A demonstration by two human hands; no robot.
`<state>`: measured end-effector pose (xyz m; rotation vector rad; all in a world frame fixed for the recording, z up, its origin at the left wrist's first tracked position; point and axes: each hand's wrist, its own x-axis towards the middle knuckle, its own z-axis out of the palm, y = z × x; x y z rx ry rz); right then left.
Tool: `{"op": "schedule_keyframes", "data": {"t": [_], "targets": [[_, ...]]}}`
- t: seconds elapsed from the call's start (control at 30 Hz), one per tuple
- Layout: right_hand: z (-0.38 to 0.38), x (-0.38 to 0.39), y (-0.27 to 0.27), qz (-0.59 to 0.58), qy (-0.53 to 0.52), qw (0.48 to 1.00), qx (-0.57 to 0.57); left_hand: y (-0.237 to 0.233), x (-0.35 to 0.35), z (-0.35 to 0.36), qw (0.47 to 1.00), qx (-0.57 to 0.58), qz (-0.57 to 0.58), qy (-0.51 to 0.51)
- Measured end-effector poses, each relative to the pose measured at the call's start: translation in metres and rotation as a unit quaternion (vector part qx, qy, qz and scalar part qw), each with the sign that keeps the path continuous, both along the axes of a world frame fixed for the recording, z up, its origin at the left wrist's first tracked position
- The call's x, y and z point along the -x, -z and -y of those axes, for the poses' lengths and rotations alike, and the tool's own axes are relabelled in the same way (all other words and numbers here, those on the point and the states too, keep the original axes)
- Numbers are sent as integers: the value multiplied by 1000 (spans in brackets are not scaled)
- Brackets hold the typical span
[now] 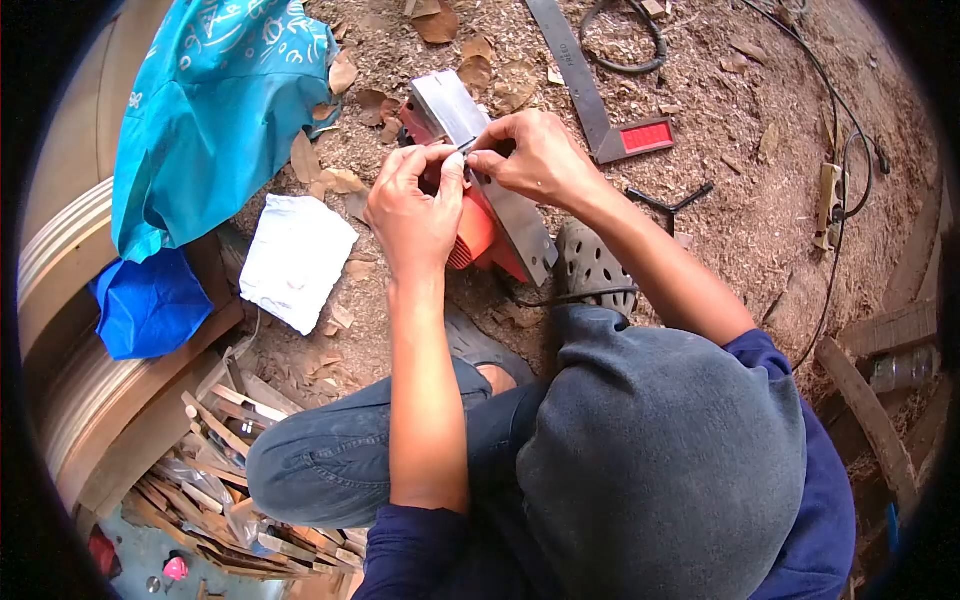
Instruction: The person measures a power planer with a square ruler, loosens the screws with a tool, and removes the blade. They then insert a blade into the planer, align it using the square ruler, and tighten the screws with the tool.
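An electric hand planer [518, 222] with a red body lies upside down on the ground in front of me, its metal sole facing up. At the middle of the sole my left hand [418, 205] is closed, with thumb and fingertips pinched together. My right hand [535, 160] meets it there from the other side, its thumb and forefinger also pinched. A thin dark edge shows between the fingertips, too small to name. The fingers cover the blade area of the planer.
A try square [578, 85] with a red-inlaid handle lies beyond my hands, near a black ring [660, 50] and a black three-armed tool [670, 205]. White cloth [297, 262] and a teal garment [215, 130] are at left. A black cable [840, 255] runs along the right.
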<state>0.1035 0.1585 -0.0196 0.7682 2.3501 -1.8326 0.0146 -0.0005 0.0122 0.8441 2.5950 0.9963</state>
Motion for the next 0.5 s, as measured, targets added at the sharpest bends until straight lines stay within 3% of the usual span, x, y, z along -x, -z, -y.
{"op": "schedule_keyframes", "data": {"t": [0.33, 0.5], "targets": [[15, 7, 9, 1, 26, 996, -81, 13, 5, 3, 997, -16, -72, 29], [13, -1, 4, 1, 38, 995, -92, 9, 1, -4, 998, -31, -44, 31]]}}
